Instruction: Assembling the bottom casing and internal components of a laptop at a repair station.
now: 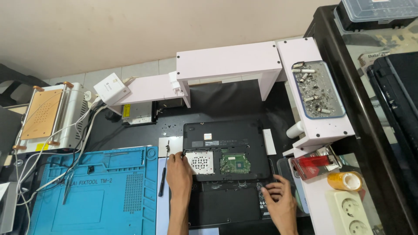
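Note:
A black laptop (226,135) lies upside down on the dark desk, its bottom cover off at the middle, showing a silver drive bay (201,162) and a green circuit board (235,162). My left hand (179,172) rests on the laptop's left edge with fingers touching the rim beside the drive bay. My right hand (278,196) lies flat at the laptop's lower right corner, fingers spread on the black panel (226,204). Neither hand holds a tool. A black screwdriver (162,180) lies just left of my left hand.
A blue repair mat (100,191) with tweezers (69,185) sits at left, a heating plate machine (48,115) beyond it. White shelves (230,63) span the back. A tray of cigarette ends (317,89), a red pack (314,163), tape roll (345,179) and power strip (353,214) stand right.

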